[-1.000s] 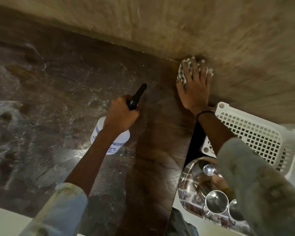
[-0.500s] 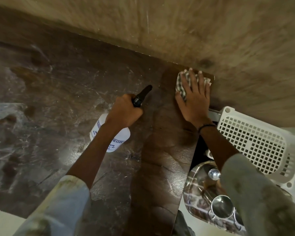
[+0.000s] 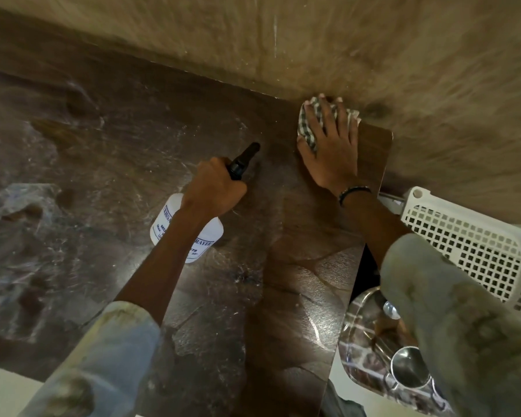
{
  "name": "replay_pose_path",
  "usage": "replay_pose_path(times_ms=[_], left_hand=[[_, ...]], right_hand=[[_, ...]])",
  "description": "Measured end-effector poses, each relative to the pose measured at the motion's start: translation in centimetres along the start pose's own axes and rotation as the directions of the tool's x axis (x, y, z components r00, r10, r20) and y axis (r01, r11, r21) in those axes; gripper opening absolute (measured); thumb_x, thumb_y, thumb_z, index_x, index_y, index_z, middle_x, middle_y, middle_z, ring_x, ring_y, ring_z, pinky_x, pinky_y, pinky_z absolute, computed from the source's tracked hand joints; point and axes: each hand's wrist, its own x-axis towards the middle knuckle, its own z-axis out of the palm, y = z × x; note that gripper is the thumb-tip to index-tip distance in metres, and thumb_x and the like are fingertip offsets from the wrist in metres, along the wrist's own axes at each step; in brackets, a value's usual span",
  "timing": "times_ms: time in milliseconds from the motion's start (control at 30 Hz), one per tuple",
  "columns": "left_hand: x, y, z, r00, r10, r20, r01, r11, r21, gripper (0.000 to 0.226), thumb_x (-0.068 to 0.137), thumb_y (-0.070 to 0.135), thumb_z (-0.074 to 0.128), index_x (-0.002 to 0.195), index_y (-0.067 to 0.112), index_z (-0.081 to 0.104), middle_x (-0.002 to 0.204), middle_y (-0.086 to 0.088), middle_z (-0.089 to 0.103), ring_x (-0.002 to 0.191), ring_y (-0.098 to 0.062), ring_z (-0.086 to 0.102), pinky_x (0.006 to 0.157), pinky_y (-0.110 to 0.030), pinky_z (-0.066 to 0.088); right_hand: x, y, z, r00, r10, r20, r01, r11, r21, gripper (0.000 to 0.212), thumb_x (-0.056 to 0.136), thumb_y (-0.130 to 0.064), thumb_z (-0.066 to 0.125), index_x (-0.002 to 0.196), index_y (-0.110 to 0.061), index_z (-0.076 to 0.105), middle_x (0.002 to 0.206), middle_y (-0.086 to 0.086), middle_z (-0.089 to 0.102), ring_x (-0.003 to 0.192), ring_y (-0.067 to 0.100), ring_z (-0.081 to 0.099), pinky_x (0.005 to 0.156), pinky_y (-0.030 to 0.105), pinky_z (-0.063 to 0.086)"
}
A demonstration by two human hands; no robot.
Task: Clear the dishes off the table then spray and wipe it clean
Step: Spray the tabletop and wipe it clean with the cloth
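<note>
While the left hand [image 3: 214, 188] grips a white plastic spray bottle [image 3: 169, 224] at centre, the flat-fingered right hand [image 3: 331, 145] presses a checked cloth [image 3: 306, 127] at one o'clock on the dark brown table [image 3: 118, 152].

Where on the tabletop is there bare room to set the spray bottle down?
Bare room: the wide dark tabletop left of the spray bottle, up to the wall, and the strip nearest the person between both forearms. Crowded: the far right corner, where the right hand presses the checked cloth. The left hand grips the bottle.
</note>
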Motion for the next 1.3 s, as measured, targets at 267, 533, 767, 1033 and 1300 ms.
replay_pose_path(times_ms=[267,533,767,1033,1300], left_hand=[[-0.8,-1.6,-1.3,0.997,0.031,-0.077,-0.031,0.999,-0.01,0.017,0.08,0.004,0.061,0.097,0.002,0.065,0.08,-0.016,0.064,0.076,-0.032,0.061,0.066,-0.035,0.049],[-2.0,-3.4,-2.0,0.998,-0.011,-0.056,0.008,0.998,-0.061,0.016,0.084,0.009,0.06,0.1,0.007,0.063,0.08,-0.011,0.063,0.065,-0.017,0.056,0.057,-0.027,0.043],[-3.1,-5.0,-1.9,0.997,-0.012,-0.077,0.005,0.996,-0.09,0.013,0.082,0.007,0.06,0.094,0.006,0.063,0.072,-0.016,0.063,0.06,-0.028,0.056,0.057,-0.035,0.044],[-4.1,-5.2,-1.6,0.995,-0.012,-0.095,0.005,0.997,-0.077,0.012,0.084,0.012,0.063,0.094,0.006,0.063,0.059,-0.001,0.054,0.051,-0.015,0.05,0.049,-0.024,0.036],[-5.6,-5.9,-1.1,0.997,-0.021,-0.074,0.013,0.994,-0.106,0.016,0.078,0.004,0.061,0.092,0.008,0.065,0.08,-0.017,0.068,0.064,-0.027,0.06,0.06,-0.039,0.052]], right_hand=[[1.1,-7.8,1.9,0.968,-0.249,0.028,0.248,0.968,0.025,0.061,0.097,-0.047,0.03,0.153,-0.025,0.028,0.162,0.005,0.022,0.15,0.032,0.012,0.12,0.048,0.003],[-3.0,-0.6,0.2,0.953,-0.291,0.081,0.296,0.953,-0.068,0.06,0.1,-0.048,0.032,0.155,-0.029,0.019,0.164,0.0,0.014,0.152,0.026,0.006,0.122,0.044,0.006],[2.9,-9.1,2.0,0.979,-0.192,0.063,0.194,0.98,-0.036,0.065,0.094,-0.051,0.024,0.154,-0.028,0.023,0.163,0.003,0.018,0.15,0.032,0.01,0.12,0.05,0.005],[-4.2,-3.4,0.6,0.905,-0.407,0.126,0.415,0.909,-0.048,0.06,0.099,-0.047,0.027,0.155,-0.028,0.019,0.164,0.001,0.014,0.151,0.027,0.006,0.122,0.048,0.011],[2.1,-8.1,1.3,0.994,-0.086,0.065,0.086,0.996,0.003,0.061,0.097,-0.047,0.03,0.155,-0.031,0.019,0.164,0.0,0.012,0.151,0.031,0.004,0.119,0.05,0.001]])
